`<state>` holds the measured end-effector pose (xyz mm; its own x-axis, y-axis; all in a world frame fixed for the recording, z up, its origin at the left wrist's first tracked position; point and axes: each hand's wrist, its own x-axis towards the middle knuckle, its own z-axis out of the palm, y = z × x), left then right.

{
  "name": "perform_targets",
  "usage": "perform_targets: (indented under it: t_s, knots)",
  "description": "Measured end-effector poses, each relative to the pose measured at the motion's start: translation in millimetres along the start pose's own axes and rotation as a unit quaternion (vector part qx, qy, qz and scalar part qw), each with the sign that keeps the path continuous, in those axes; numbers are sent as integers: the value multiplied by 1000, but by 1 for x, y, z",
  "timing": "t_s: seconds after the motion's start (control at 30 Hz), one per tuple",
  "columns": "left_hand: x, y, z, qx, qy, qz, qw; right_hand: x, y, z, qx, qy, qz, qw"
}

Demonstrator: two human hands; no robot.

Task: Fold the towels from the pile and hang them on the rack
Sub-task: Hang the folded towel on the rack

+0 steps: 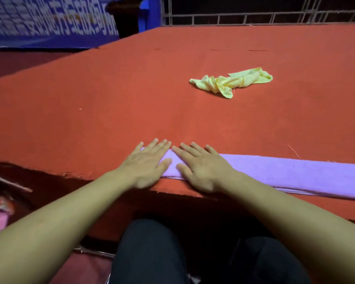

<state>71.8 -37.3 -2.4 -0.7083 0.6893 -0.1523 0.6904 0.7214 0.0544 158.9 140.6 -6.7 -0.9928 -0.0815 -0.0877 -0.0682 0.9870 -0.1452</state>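
Both hands, left hand and right hand, press flat, fingers straight and spread, on the folded purple towel along the red tabletop near edge. Crumpled yellow towel lies well beyond. Blue banner lettering too blurred to read.

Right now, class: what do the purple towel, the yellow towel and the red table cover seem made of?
Purple towel: soft napped cloth, matte, probably microfibre.
Yellow towel: thin limp cloth, crumpled into soft folds.
Red table cover: felt-like fabric, matte, frayed along its near edge.
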Motion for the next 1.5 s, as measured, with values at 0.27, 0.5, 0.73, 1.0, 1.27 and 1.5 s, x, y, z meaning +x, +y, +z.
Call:
perform_targets:
  t_s: [0.27, 0.5, 0.73, 1.0, 1.27, 1.5]
  knots:
    - [1, 3, -10, 5, -18, 6, 1000, -4, 2, -9, 37, -1, 2, 999]
    - [13, 66, -36, 36, 50, 45, 997, -51, 44, -38, 73, 78, 36, 994]
    - [54, 208, -31, 11, 74, 188, 979, -164, 153, -37, 81, 160, 142, 974]
    - [102, 389, -21, -84, 129, 336, 929, -293, 273, -47, 53, 242, 318, 915]
    - [133, 477, -14, -202, 152, 340, 906, -345, 360, -51, 72, 280, 448, 846]
    - [145, 501, -4, -256, 152, 340, 892, -341, 388, -42, 101, 187, 469, 857]
